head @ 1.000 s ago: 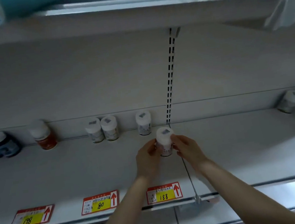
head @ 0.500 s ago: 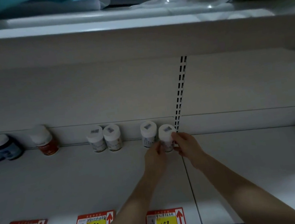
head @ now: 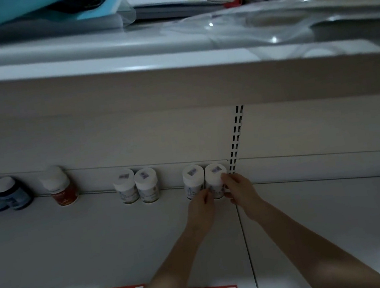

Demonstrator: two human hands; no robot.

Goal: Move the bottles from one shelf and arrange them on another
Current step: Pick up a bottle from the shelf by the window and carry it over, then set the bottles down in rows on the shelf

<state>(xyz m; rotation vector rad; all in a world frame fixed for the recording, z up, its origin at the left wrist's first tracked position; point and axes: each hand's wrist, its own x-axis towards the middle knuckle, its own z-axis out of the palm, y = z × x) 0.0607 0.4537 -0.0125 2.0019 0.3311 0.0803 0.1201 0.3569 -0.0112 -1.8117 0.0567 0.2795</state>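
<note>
Shelf (head: 76,241) rear: L grip (head: 200,206), R grip (head: 239,191) both pinch white bottle (head: 214,174), body partly hidden.

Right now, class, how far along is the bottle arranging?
Done: a pair of white bottles and a third bottle stand at the back of the shelf. In hand: the left hand and right hand hold a fourth bottle beside the third. Left: letting go; whether more remain is not visible.

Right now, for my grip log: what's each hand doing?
Left hand: holds the white bottle, fingers on its lower side.
Right hand: holds the same bottle.
</note>
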